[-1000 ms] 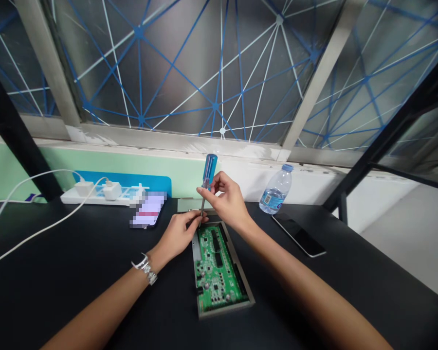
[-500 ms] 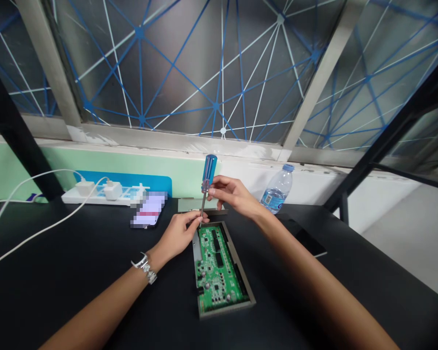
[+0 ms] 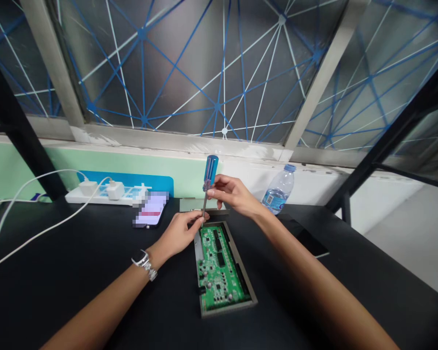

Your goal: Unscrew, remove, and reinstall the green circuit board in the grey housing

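Observation:
A screwdriver point(image 3: 210, 170) with a clear blue handle stands nearly upright, its tip down at the far left corner of a green circuit board point(image 3: 213, 265). The board sits in a shallow grey metal case point(image 3: 240, 272). With thumb and fingers, my right hand point(image 3: 233, 194) grips the lower end of the handle. My left hand point(image 3: 182, 231), a silver watch on its wrist, is closed around the shaft near the tip and rests by the case's corner. Its fingers partly hide the tip, and any screw under it cannot be made out.
Behind the case lies a flat grey metal piece point(image 3: 219, 206). A phone point(image 3: 151, 209) and a white power strip point(image 3: 102, 196) with plugs and cables are at the left. A water bottle point(image 3: 278, 190) and a dark flat tablet-like object point(image 3: 306, 238) lie to the right.
The whole view has shifted very slightly to the right. Both hands keep the same hold on the screwdriver, and its tip stays at the same corner of the board.

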`<state>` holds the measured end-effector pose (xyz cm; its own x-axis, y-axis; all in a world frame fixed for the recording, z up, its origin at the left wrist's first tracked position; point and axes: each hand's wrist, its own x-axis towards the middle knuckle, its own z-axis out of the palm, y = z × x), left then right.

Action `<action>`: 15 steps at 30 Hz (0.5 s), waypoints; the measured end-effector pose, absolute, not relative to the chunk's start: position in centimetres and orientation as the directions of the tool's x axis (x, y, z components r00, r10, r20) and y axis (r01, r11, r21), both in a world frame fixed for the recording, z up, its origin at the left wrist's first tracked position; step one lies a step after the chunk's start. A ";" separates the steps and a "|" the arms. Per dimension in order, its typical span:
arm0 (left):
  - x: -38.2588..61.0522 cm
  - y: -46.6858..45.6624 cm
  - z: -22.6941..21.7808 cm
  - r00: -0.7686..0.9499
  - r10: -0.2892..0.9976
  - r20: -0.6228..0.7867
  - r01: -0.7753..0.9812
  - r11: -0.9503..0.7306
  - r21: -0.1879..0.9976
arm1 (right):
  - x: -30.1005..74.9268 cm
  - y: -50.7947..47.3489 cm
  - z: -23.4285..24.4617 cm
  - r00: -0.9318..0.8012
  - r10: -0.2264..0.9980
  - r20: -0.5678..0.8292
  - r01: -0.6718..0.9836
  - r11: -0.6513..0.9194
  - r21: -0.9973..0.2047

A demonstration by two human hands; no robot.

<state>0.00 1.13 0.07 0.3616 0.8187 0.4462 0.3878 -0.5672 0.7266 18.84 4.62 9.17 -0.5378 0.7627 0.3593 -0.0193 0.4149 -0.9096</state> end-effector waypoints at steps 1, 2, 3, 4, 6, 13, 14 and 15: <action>-0.2 1.2 0.2 0.372 0.805 0.462 0.435 -0.591 0.680 | 18.8 4.6 9.2 -0.533 0.765 0.362 -0.014 0.420 -0.908; -0.4 1.2 0.2 0.381 0.795 0.473 0.482 -0.607 0.632 | 18.8 4.7 9.1 -0.528 0.767 0.366 -0.010 0.425 -0.905; -0.6 1.3 0.3 0.391 0.788 0.475 0.521 -0.615 0.592 | 18.7 4.7 9.1 -0.524 0.767 0.371 -0.009 0.430 -0.903; -0.8 1.4 0.3 0.406 0.784 0.469 0.549 -0.619 0.561 | 18.7 4.8 9.0 -0.524 0.764 0.378 -0.013 0.436 -0.900; -1.1 1.6 0.2 0.440 0.783 0.439 0.575 -0.621 0.533 | 18.7 4.9 8.9 -0.529 0.753 0.392 -0.029 0.446 -0.895; -1.4 2.1 0.1 0.485 0.786 0.384 0.581 -0.618 0.530 | 18.3 5.1 8.5 -0.536 0.732 0.420 -0.092 0.443 -0.892; -1.4 2.2 0.1 0.488 0.787 0.377 0.586 -0.616 0.527 | 18.2 5.1 8.5 -0.535 0.733 0.421 -0.097 0.441 -0.892; -1.4 2.2 0.1 0.491 0.787 0.372 0.592 -0.615 0.521 | 18.1 5.1 8.5 -0.535 0.732 0.421 -0.104 0.438 -0.893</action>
<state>-1.42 2.22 0.10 0.4913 0.7875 0.3721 0.5917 -0.6153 0.5208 18.11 5.08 8.54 -0.5348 0.7324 0.4214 -0.1040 0.4378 -0.8930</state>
